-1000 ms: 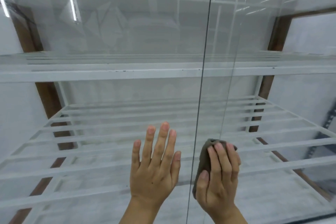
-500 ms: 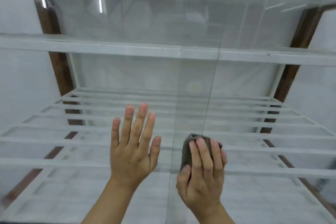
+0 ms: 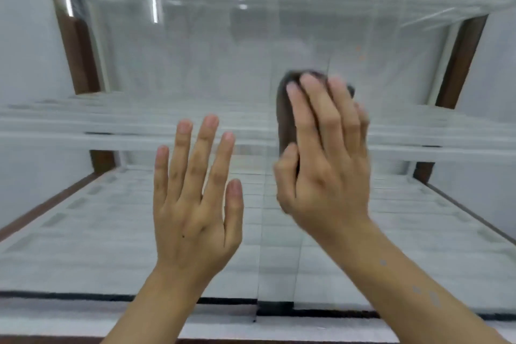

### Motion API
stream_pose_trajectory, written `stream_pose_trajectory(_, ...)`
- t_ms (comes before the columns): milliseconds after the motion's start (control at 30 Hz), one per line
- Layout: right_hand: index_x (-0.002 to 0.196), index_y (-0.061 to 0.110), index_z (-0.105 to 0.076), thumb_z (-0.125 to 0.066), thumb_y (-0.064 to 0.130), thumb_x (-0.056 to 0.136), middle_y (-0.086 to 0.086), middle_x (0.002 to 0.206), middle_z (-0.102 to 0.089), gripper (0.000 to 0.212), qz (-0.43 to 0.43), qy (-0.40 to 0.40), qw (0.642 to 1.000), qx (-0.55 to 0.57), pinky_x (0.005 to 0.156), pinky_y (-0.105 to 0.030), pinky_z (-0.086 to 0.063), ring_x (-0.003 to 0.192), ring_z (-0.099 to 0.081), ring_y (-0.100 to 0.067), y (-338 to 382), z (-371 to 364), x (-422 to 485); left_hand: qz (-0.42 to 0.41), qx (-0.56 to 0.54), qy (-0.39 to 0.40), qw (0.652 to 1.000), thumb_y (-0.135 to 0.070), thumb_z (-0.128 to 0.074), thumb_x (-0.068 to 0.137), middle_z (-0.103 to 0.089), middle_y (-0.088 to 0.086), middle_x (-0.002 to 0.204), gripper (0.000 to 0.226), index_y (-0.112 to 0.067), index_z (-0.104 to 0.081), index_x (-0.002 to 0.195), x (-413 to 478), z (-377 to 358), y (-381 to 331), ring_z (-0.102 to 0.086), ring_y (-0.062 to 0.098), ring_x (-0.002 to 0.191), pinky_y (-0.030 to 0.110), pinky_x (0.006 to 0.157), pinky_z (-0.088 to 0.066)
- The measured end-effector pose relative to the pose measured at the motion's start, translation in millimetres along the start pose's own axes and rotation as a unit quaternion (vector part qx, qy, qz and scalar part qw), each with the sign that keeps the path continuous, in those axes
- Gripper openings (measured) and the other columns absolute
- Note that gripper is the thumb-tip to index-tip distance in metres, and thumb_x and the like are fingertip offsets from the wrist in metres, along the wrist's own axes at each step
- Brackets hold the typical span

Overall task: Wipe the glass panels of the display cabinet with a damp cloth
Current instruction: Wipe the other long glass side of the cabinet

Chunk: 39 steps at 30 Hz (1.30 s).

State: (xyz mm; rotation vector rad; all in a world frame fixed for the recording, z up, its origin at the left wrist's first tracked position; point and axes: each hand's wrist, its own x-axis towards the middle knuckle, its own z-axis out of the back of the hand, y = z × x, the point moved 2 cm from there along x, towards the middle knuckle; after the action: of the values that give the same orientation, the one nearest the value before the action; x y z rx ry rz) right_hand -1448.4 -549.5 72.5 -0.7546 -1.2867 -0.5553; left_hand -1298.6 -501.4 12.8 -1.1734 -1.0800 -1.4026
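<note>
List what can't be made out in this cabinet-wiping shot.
Head view only.
Cloth: mostly covered by the right hand; just its dark top and left edge show.
Right hand's fingertips: motion-blurred.
Left hand: contact with the glass panel can't be told.
Shelves: smeared by blur and reflections.
Forearms: cut off at the bottom edge.

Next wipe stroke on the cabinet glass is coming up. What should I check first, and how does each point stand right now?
1. Grip on the cloth: ok; the right hand has its fingers over it, thumb at its edge.
2. Contact between cloth and glass panel: cannot tell; picture blurred.
3. The left hand out of the cloth's way: ok; open, beside it, apart.
4. The panel edge in sight: ok; it runs between the hands.
5. Dampness of cloth: cannot tell.
</note>
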Motion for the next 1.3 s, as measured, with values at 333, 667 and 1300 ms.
stream_pose_trajectory(333, 0.156, 0.002, -0.035, -0.041, 0.022, 0.096, -0.011, 0.163, -0.032, 0.064, 0.048, 0.024, 0.998, -0.017, 0.123, -0.052, -0.026, 0.154, -0.023, -0.029, 22.8, -13.0, -143.2, -0.007, 0.031, -0.039, 0.999, -0.033, -0.029, 0.108, -0.011, 0.005, 0.172, 0.058, -0.015, -0.021, 0.163, -59.2, -32.8, 20.1, -0.005, 0.025, 0.159, 0.047, 0.129, -0.004)
stream_pose_trajectory(667, 0.16, 0.006, -0.027, -0.03, 0.026, 0.1, -0.008, 0.166, -0.026, 0.063, -0.002, -0.022, 1.0, -0.023, 0.125, -0.048, -0.021, 0.156, -0.017, -0.025, 33.6, -25.2, -139.9, -0.011, 0.02, -0.044, 0.999, -0.043, -0.021, 0.108, -0.005, -0.003, 0.172, 0.06, -0.021, -0.018, 0.164, -59.5, -37.6, 24.8, 0.004, 0.013, 0.159, 0.036, 0.128, 0.007)
stream_pose_trajectory(1300, 0.156, 0.004, -0.034, -0.032, 0.027, 0.101, -0.009, 0.159, -0.034, 0.059, 0.027, -0.019, 0.999, -0.024, 0.12, -0.051, -0.033, 0.15, -0.031, -0.026, -2.3, -11.5, -137.0, -0.019, 0.015, -0.058, 0.998, -0.043, -0.021, 0.108, 0.0, -0.006, 0.172, 0.06, -0.023, -0.014, 0.164, -61.7, -42.2, 26.0, 0.006, 0.013, 0.159, 0.038, 0.128, 0.005)
